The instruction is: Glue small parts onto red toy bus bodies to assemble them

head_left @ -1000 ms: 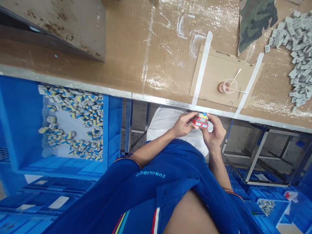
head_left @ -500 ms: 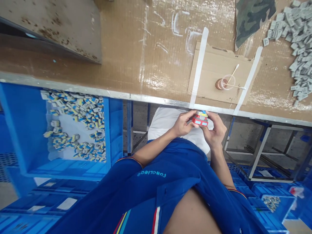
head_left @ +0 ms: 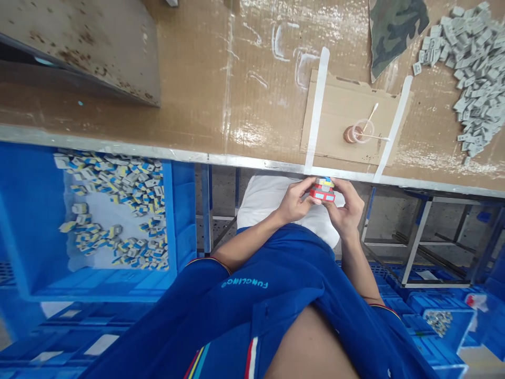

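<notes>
Just below the table's front edge, a small toy piece [head_left: 323,195] in red, grey, yellow and blue is held between both hands. My left hand [head_left: 295,202] grips its left side with thumb and fingers. My right hand [head_left: 347,209] pinches its right side. The red base with pale blue squares faces my body, and the grey part with yellow and blue is on the table side. Fingertips cover both ends of the piece.
On the table [head_left: 189,105] lie taped cardboard [head_left: 335,116], a small cup [head_left: 361,130] with cotton swabs, camouflage cloth [head_left: 394,31] and a pile of grey pieces [head_left: 473,79]. A blue bin [head_left: 183,210] at the left holds many small pieces.
The view has shifted slightly, so the table items appear a little further left. Both hands keep their hold on the toy piece, with almost no change in grip.
</notes>
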A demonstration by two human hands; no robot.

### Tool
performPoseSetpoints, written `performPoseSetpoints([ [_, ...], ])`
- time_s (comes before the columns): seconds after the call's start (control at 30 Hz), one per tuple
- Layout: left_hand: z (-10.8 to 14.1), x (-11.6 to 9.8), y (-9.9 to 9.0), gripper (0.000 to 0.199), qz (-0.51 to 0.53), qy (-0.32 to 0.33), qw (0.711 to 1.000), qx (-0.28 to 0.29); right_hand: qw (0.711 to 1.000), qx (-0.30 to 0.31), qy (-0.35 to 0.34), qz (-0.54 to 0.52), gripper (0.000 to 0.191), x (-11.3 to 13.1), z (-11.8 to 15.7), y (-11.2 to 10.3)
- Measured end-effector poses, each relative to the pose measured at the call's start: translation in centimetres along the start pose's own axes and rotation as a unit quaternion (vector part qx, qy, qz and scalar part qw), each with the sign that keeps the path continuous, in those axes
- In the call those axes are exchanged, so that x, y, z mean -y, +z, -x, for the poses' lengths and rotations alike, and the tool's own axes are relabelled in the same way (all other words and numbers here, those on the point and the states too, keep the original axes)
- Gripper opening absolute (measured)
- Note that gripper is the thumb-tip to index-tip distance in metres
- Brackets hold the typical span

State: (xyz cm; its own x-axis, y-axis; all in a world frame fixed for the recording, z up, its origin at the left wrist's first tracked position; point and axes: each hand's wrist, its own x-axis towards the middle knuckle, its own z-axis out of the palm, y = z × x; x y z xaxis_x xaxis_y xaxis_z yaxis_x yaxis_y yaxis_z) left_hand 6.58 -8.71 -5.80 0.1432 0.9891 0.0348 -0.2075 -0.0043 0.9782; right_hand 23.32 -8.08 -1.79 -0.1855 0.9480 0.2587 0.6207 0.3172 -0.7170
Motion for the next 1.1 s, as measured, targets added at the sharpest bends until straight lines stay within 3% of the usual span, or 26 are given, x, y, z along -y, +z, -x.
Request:
performPoseSetpoints([
  [0.4,0.2,0.11,0.43,0.071,0.005,-0.003,1.0,-0.011,0.999,0.005,-0.012,-0.043,0.041,-0.15,-0.08,-0.24],
  [1.1,0.34,0.35,0.52,0.071,0.016,-0.012,1.0,-0.009,0.999,0.001,-0.032,-0.015,0.038,-0.19,-0.17,-0.33],
])
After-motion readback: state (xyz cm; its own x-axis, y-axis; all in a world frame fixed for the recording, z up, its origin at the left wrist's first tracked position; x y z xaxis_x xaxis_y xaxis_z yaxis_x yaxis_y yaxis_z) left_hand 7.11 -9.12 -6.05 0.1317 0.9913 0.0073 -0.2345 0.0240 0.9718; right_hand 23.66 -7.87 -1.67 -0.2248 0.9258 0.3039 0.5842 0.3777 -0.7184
